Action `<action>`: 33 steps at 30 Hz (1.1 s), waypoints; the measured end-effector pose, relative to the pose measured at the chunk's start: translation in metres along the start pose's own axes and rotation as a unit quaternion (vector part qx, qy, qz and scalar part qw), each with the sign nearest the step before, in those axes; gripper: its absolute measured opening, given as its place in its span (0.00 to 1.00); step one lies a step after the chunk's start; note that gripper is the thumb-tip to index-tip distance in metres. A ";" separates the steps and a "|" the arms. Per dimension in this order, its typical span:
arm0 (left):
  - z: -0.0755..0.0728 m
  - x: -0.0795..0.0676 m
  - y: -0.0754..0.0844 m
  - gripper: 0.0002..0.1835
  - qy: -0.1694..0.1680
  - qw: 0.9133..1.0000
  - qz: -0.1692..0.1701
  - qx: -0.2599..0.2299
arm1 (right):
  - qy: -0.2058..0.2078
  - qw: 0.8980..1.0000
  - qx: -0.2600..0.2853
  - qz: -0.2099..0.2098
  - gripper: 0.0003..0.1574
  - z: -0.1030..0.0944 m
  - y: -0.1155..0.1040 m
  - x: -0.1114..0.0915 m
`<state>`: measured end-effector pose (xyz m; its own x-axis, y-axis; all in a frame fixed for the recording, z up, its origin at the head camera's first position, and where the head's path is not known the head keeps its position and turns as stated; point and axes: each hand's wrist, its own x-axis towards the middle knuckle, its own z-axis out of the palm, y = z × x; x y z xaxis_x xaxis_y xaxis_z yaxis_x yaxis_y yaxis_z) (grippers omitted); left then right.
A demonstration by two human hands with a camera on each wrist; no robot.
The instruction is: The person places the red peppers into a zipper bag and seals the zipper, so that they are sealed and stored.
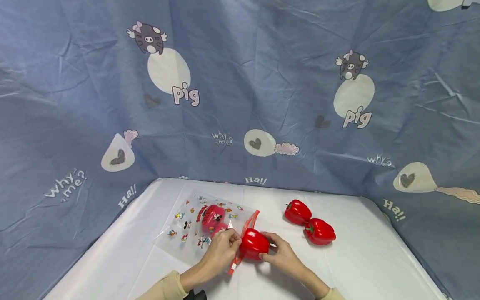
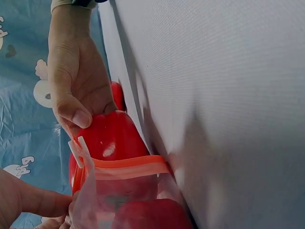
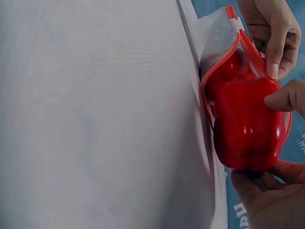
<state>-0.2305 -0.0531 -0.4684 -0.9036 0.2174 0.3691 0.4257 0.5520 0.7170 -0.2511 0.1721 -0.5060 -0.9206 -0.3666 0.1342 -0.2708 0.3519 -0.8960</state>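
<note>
My right hand grips a red bell pepper between thumb and fingers at the mouth of a clear zip bag. In the left wrist view that bell pepper is partly inside the orange-red zip edge. With thumb and fingers my left hand pinches the bag's upper lip, beside the pepper. A white slider sits at one end of the zip in the right wrist view. Inside the bag lie red bell peppers, seen through its cartoon-printed film and partly hidden by my left hand.
Two more red bell peppers, one farther back and one nearer, lie close together to the right on the white-covered table. A blue printed cloth hangs behind the table's far edge.
</note>
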 end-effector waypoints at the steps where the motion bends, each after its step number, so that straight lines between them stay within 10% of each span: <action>1: 0.000 0.000 0.000 0.04 0.002 1.000 0.001 0.001 | -0.003 1.000 0.001 0.001 0.38 0.000 0.000 0.000; 33: -0.001 -0.001 0.002 0.04 0.001 1.000 -0.002 0.007 | -0.048 0.997 -0.023 -0.050 0.37 0.004 -0.002 0.011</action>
<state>-0.2290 -0.0535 -0.4666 -0.9054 0.2139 0.3666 0.4209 0.5647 0.7099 -0.2591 0.1639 -0.5041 -0.8577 -0.4817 0.1796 -0.3754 0.3480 -0.8590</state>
